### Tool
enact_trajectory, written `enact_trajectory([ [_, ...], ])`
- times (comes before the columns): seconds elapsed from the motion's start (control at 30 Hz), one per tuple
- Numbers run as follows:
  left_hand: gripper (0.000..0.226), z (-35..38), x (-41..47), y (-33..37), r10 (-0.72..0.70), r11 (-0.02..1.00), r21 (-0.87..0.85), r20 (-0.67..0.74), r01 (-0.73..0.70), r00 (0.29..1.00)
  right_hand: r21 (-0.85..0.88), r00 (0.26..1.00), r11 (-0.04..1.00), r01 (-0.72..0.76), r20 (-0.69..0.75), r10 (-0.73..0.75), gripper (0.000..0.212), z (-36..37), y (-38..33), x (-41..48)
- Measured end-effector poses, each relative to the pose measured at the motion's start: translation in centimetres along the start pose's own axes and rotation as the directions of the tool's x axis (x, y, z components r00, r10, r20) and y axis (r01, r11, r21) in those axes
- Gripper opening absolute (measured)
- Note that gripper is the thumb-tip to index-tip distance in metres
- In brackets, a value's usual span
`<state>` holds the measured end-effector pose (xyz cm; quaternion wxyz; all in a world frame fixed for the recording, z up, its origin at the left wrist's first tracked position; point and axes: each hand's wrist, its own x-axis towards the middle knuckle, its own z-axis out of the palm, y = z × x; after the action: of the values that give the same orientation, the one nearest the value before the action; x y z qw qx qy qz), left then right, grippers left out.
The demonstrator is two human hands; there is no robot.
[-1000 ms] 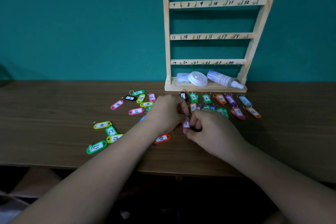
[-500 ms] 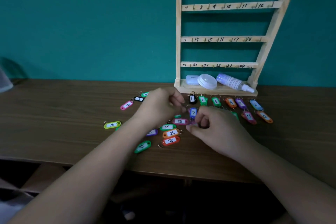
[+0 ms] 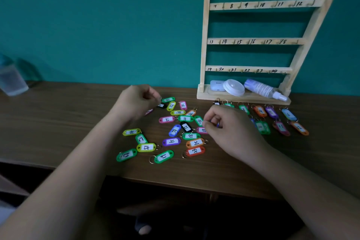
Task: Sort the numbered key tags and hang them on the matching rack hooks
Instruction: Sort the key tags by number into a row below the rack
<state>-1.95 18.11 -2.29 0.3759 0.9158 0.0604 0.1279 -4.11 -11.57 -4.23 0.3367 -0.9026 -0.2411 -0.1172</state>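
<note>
The rack [image 3: 206, 45] stands at the table's [image 3: 58, 122] back edge, right of middle, against the wall. Its base tray holds a case [image 3: 217, 85], a round lid [image 3: 233, 87] and a spray bottle [image 3: 261, 88] lying on its side.

All the tags lie on the table. A loose pile [image 3: 186, 127] sits mid-table, spreading from just beside the rack's left foot toward the front edge. Green 19 [image 3: 164, 156] and green 17 [image 3: 126, 155] lie nearest that edge, with a strip of bare wood in front of them. A sorted row [image 3: 261, 111] runs along the front of the rack base, with a second, shorter row [image 3: 280, 127] just in front of it.

The left hand [image 3: 136, 101] hovers over the pile's back left corner, fingers [image 3: 151, 93] curled in. Whether they hold anything cannot be told.

The right hand [image 3: 231, 130] is between the pile and the rows, thumb closed against curled fingers [image 3: 209, 121]. A sliver of blue shows inside, too hidden to identify.

Bare wood stretches left of the pile to a cup [image 3: 11, 80] at the far left edge, and right of the rows toward the right edge.
</note>
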Motion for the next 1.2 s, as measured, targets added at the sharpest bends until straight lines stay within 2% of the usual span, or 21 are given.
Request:
enact_trajectory([
  [0.27,0.007,0.9,0.9,-1.1,-0.019,0.974,0.226,-0.011,0.021,1.000,0.017,1.000,1.000,-0.015,-0.004,0.015,0.011,0.5,-0.4,1.3],
  [0.5,0.017,1.8,3.0,-2.3,-0.035,0.921,0.386,-0.043,0.049,0.998,0.020,0.999,0.999,-0.037,-0.006,0.037,0.012,0.9,-0.1,1.6],
  [0.77,0.015,2.6,3.7,-2.6,-0.014,0.910,0.415,0.030,0.000,0.999,-0.001,0.998,0.998,-0.062,-0.016,0.062,0.009,0.0,0.6,2.0],
  [1.03,0.013,2.5,3.4,-2.6,-0.020,0.923,0.385,0.021,0.010,1.000,-0.005,0.997,0.997,-0.083,-0.005,0.083,0.008,-0.9,1.8,2.5],
  [1.2,0.015,1.2,2.4,-1.5,0.027,0.936,0.350,-0.020,-0.019,0.999,-0.037,0.994,0.998,-0.049,0.094,0.053,0.011,-0.9,2.3,2.5],
])
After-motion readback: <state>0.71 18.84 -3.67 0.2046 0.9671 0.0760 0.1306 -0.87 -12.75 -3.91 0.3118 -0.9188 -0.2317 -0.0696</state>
